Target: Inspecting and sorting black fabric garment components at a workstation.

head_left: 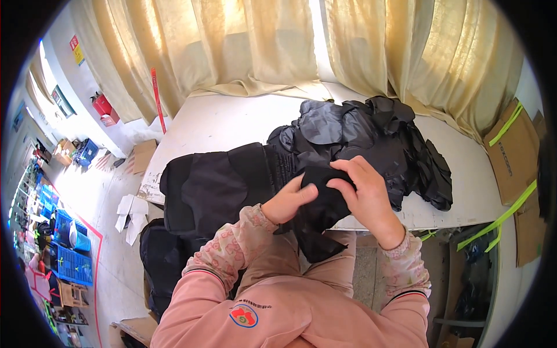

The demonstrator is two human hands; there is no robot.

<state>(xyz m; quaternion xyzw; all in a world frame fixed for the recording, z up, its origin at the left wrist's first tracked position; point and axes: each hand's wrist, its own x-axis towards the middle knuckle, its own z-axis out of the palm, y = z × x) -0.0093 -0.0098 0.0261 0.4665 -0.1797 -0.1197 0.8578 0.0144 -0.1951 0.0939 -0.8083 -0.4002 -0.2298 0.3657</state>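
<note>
Between my hands is a black fabric piece [326,200], its lower end hanging over the table's front edge above my lap. My left hand [289,200] grips its left side with the thumb on top. At its upper right edge, my right hand [364,191] pinches the cloth between thumb and fingers. To the left lies a stack of black padded pieces [214,182] with a curved shape on top. Behind my hands is a loose heap of shiny black fabric pieces [348,127]. What is under my fingers is hidden.
The white table [203,119] has a worn left corner. Beige curtains [232,46] hang behind it. Cardboard with green straps [510,168] leans at the right. More black padded pieces [156,255] sit below the table at the left. Blue crates [74,264] stand along the far left floor.
</note>
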